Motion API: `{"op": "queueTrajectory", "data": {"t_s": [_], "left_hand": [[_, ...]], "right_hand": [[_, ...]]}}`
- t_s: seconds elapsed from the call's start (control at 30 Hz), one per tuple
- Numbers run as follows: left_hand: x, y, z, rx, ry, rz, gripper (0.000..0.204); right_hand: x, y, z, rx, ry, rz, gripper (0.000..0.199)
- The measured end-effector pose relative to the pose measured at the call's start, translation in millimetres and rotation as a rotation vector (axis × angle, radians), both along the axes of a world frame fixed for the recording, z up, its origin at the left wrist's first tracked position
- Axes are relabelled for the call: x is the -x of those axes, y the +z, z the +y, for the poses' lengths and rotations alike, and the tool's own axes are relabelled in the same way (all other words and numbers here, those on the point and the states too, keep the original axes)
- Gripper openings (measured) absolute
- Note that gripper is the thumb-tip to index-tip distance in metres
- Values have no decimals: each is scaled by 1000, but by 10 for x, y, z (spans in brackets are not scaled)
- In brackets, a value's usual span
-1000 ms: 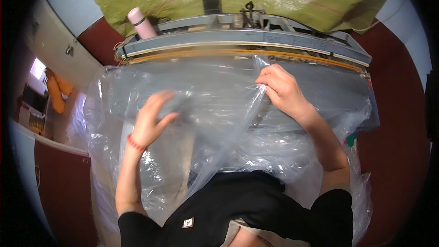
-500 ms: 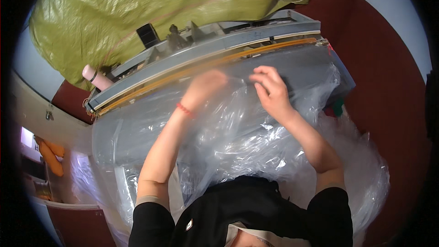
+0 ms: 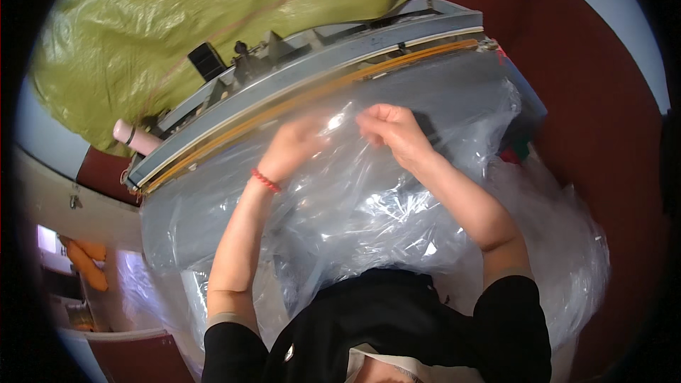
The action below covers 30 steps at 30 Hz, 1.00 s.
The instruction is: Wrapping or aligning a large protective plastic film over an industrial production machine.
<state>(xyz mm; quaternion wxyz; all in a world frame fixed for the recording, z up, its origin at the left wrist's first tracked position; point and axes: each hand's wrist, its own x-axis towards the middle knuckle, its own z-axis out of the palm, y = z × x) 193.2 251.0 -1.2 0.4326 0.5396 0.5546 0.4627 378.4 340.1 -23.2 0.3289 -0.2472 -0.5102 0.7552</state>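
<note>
Crumpled clear plastic film [image 3: 397,206] spreads over the grey work surface [image 3: 454,89] and down in front of my body. My right hand [image 3: 397,133] is closed in a pinch at the film's far part, thumb and fingertips together on it. To its left, my left hand [image 3: 292,147], with a red bead bracelet [image 3: 266,180] on the wrist, hovers over the film. Its fingers are smeared by motion, so their grip does not show. Between the two hands a bright fold of film rises toward the right fingertips.
Beyond the hands runs a long grey metal bar machine [image 3: 305,67] with an orange strip [image 3: 397,57] along its near edge. A pink bottle [image 3: 137,137] and a black phone-like object [image 3: 206,62] stand behind it. A yellow-green tarp [image 3: 213,0] covers the back.
My right hand has moved left and its spread fingers have closed into a pinch. The left hand has shifted left and slightly nearer. The whole view has tilted a little.
</note>
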Motion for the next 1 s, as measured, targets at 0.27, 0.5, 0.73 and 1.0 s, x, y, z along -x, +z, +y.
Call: {"op": "queueTrajectory", "data": {"t_s": [0.27, 0.5, 0.73, 1.0], "left_hand": [[629, -437, -117, 339, -249, 230, 6], [707, -434, -227, 405, -50, 26, 3], [794, -510, -222, 431, -127, 61, 1], [1212, -119, -1046, 598, -80, 190, 3]], "right_hand": [[-675, -274, 748, -826, -558, -652, 14], [-1906, -713, 1536, -1180, -1053, -1391, 16], [-2141, -688, 1792, -838, -1248, -1435, 20], [-2155, -930, 2096, -1011, -1075, -1492, 17]]}}
